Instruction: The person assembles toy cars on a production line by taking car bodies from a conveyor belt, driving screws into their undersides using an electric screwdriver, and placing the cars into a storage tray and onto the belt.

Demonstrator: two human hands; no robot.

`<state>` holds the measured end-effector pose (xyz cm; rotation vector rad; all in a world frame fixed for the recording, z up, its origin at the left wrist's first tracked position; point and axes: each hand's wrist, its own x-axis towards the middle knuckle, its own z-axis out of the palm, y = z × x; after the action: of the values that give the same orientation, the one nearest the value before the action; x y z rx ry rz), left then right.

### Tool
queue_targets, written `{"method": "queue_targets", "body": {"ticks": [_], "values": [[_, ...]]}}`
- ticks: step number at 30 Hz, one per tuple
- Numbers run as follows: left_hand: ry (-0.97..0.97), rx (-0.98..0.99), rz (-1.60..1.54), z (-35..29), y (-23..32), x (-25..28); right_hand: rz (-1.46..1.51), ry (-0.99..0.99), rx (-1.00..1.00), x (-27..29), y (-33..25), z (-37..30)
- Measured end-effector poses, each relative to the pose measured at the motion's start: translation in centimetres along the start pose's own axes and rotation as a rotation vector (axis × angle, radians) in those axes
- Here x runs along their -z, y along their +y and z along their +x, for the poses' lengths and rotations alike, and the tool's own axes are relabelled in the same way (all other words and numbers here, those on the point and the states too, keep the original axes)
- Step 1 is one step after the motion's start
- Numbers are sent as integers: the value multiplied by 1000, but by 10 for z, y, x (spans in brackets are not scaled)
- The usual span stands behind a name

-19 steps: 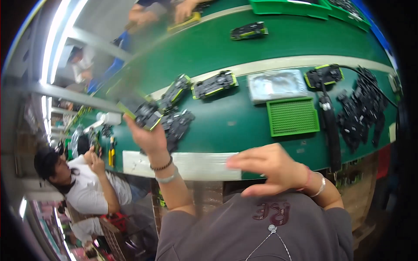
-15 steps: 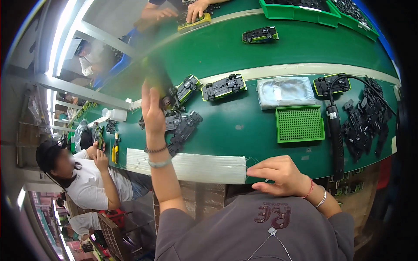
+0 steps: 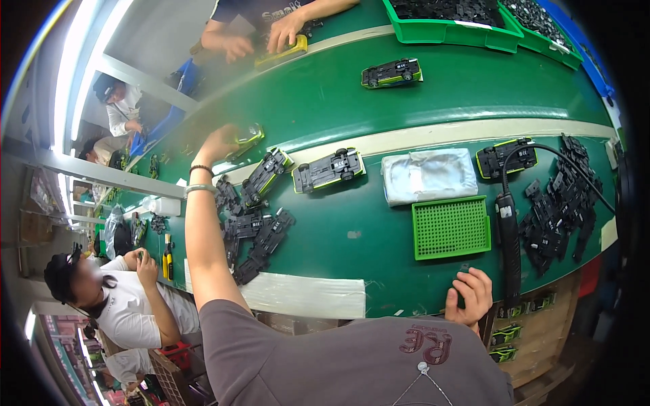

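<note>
My left hand (image 3: 220, 142) stretches past the pale strip to the far green surface. Its fingers are closed around the near end of a yellow-green toy car (image 3: 249, 140); blur hides the exact grip. Two more toy cars lie wheels up on the near table, one tilted (image 3: 266, 177) and one flatter (image 3: 329, 170), close to my left forearm. Black car bases (image 3: 261, 237) are heaped beside that forearm. My right hand (image 3: 469, 296) rests at the table's front edge, fingers loosely bent and thumb apart, holding nothing. Near its fingertips is a small dark spot (image 3: 464, 268) on the table.
A green perforated tray (image 3: 451, 229), a plastic-wrapped pad (image 3: 428, 177), a black corded tool (image 3: 506, 237) and a pile of black parts (image 3: 558, 203) fill the right. Across the strip sit an overturned car (image 3: 391, 73), green bins (image 3: 453, 34) and a co-worker's hands (image 3: 284, 32).
My left hand has carried the toy car farther away, over the strip to the far surface. My right hand has moved right, its fingers now more bent. The whole view has shifted.
</note>
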<state>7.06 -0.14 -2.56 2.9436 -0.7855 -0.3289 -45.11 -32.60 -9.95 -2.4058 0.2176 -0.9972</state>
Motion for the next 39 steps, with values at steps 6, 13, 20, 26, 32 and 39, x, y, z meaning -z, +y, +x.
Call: {"method": "queue_targets", "body": {"ticks": [6, 13, 20, 26, 32, 39], "values": [[225, -350, -174, 52, 96, -2, -101, -12, -19, -1, 5, -7], [207, -642, -61, 122, 204, -27, -88, -56, -49, 1, 1, -6], [152, -457, -2, 102, 175, -30, -70, -63, -65, 2, 3, -7], [66, -54, 173, 29, 29, -12, -75, -107, -29, 4, 4, -7], [93, 55, 127, 2, 5, -9, -84, -115, -4, 3, 5, -9], [322, -342, -12, 35, 93, 13, -96, -79, -39, 2, 1, -8]]}}
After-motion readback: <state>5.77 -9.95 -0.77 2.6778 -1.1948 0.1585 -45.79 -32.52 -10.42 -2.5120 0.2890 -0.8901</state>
